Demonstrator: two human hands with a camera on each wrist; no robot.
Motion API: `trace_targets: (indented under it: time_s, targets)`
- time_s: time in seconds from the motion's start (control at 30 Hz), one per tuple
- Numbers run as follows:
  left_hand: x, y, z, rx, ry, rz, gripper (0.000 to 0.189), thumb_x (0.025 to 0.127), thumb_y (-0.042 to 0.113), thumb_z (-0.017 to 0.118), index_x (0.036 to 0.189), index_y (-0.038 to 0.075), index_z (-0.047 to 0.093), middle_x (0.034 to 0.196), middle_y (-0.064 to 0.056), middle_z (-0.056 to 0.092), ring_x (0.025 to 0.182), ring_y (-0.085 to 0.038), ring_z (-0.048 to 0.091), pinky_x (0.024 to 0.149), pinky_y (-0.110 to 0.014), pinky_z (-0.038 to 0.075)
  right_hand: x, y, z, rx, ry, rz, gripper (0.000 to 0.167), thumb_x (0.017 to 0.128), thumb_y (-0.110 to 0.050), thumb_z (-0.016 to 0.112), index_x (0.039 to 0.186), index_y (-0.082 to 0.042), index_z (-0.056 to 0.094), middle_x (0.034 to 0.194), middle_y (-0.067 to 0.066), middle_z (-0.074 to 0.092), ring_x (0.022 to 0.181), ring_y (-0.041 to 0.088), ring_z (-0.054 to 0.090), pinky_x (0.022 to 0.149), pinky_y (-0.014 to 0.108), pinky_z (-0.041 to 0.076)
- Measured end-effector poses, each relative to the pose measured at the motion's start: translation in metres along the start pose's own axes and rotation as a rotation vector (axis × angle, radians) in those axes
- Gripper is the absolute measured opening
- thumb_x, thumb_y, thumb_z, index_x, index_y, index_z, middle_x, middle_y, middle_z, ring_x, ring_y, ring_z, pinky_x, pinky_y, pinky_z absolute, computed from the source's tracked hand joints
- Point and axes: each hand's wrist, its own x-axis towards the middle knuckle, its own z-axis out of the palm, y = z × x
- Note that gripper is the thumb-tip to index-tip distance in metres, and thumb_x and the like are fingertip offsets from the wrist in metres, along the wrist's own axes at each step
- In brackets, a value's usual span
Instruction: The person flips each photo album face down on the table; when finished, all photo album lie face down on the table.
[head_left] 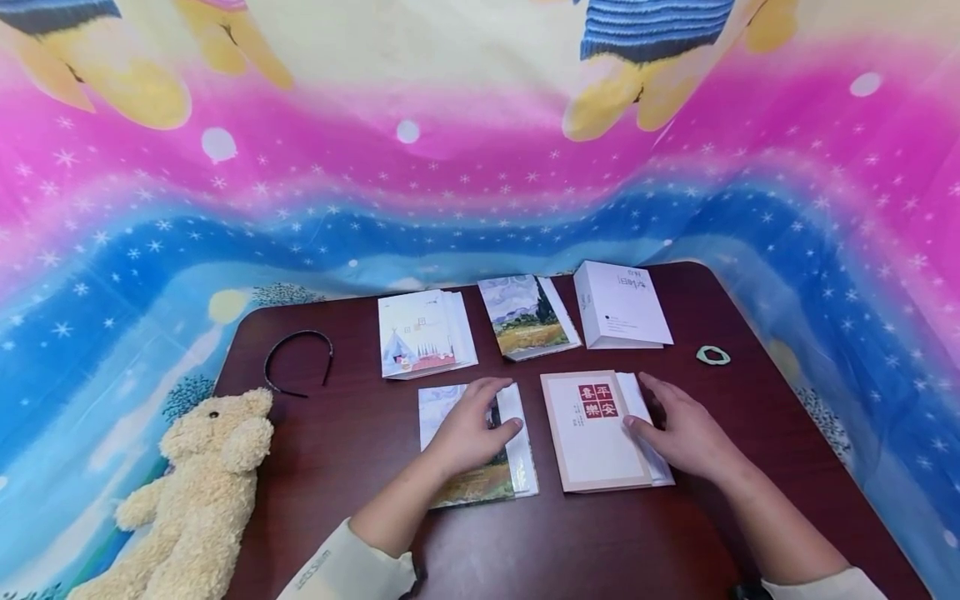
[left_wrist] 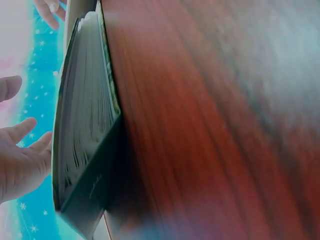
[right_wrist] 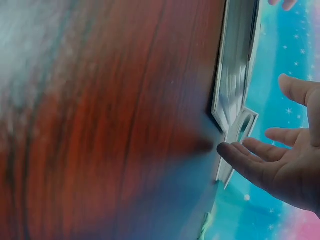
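Note:
Two thick books lie side by side near the front of the table. Over the left one, a book with a painted landscape cover (head_left: 480, 490), hovers my left hand (head_left: 471, 429), its fingers spread and loosely bent; whether they touch the cover cannot be told. That book's page block (left_wrist: 86, 100) and dark spine appear in the left wrist view. At the right side of the beige-bordered book with red square characters (head_left: 596, 454) is my right hand (head_left: 684, 429), thumb near the cover and fingers beside the edge. The right wrist view shows this hand (right_wrist: 290, 165) with relaxed fingers, gripping nothing.
Behind stand a book with a tent picture (head_left: 416, 337), another landscape-cover book (head_left: 521, 312) and a white book (head_left: 628, 308). A black headband (head_left: 267, 365) and a teddy bear (head_left: 206, 492) lie left; a green hair tie (head_left: 712, 356) lies right. A patterned cloth (head_left: 480, 167) surrounds the table (head_left: 337, 483).

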Motion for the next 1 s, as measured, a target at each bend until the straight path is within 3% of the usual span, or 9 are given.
trace_targets:
  time_s: [0.2,0.3,0.63,1.0]
  targets:
    - [0.002,0.005,0.008,-0.073,-0.035,-0.025,0.065,0.097,0.032,0.071,0.155,0.013,0.049,0.155,-0.01,0.045,0.123,-0.03,0.061,0.089,-0.041,0.056,0.001,0.001,0.001,0.036,-0.003,-0.001,0.086,0.094,-0.035,0.076,0.158,0.004,0.034,0.148,0.032,0.048,0.127,0.049,0.056,0.097,0.063,0.051]
    - [0.004,0.006,0.013,-0.074,-0.041,-0.03,0.066,0.096,0.033,0.072,0.154,0.013,0.049,0.154,-0.01,0.045,0.123,-0.03,0.062,0.087,-0.038,0.056,0.001,0.002,0.002,0.049,-0.001,-0.003,0.085,0.094,-0.033,0.076,0.157,0.004,0.034,0.147,0.031,0.049,0.125,0.048,0.057,0.096,0.062,0.052]
    - [0.01,0.01,0.027,-0.083,-0.092,-0.051,0.065,0.095,0.033,0.072,0.154,0.015,0.05,0.151,-0.01,0.048,0.121,-0.028,0.06,0.089,-0.033,0.056,-0.001,0.004,0.005,0.073,-0.014,0.008,0.086,0.092,-0.031,0.078,0.157,0.004,0.035,0.146,0.03,0.05,0.121,0.045,0.06,0.093,0.058,0.055]
    - [0.016,0.018,0.039,-0.033,-0.121,0.007,0.064,0.095,0.033,0.071,0.151,0.01,0.052,0.142,-0.013,0.056,0.119,-0.026,0.061,0.097,-0.036,0.052,-0.004,0.003,0.006,0.091,-0.029,0.015,0.088,0.09,-0.027,0.08,0.157,0.004,0.034,0.147,0.031,0.049,0.12,0.046,0.062,0.092,0.057,0.056]
